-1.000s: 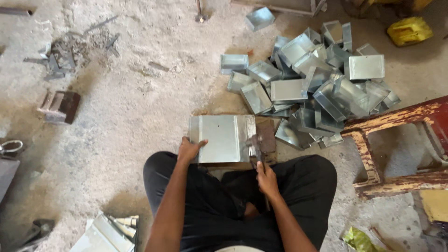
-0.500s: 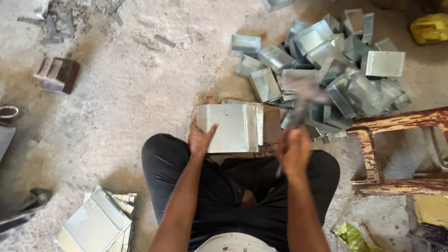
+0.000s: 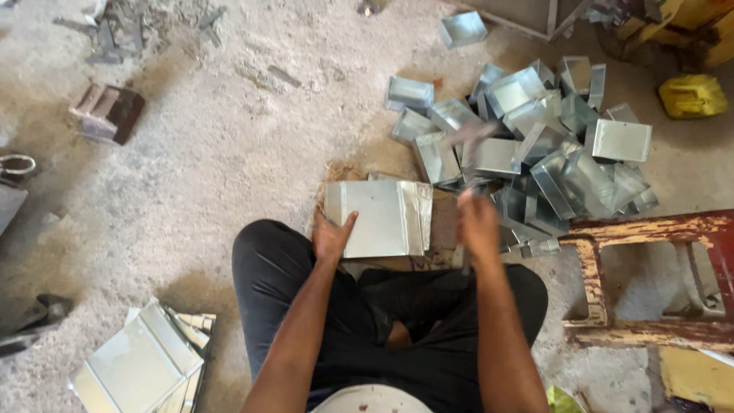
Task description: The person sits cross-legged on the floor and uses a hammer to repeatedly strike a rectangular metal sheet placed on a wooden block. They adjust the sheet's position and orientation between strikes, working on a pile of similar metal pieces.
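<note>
A person sits cross-legged on a dusty concrete floor [image 3: 229,153], seen from above, dark trousers filling the lower middle of the frame.

The left hand [image 3: 330,235] lies flat on the lower left corner of a square sheet-metal piece [image 3: 378,218], fingers spread, thumb pointing up along the sheet; it presses down and grips nothing. The sheet sits at the centre of the frame, just above the knees, its right edge folded into a narrow strip.

The right hand [image 3: 478,226] is raised just right of the sheet, fist closed round the handle of a hammer [image 3: 468,149]. The hammer is blurred; its head shows above the hand, in front of the pile.

A pile of folded metal boxes [image 3: 535,130] fills the upper right, reaching down to the sheet's right edge. One box [image 3: 462,29] lies apart near the top edge. A worn red wooden frame [image 3: 650,275] stands at the right edge, a yellow can [image 3: 692,95] in the upper right corner. More flat sheets [image 3: 141,363] are stacked at lower left. A small dark block [image 3: 107,113] lies at upper left, with metal scraps [image 3: 130,23] above it.
</note>
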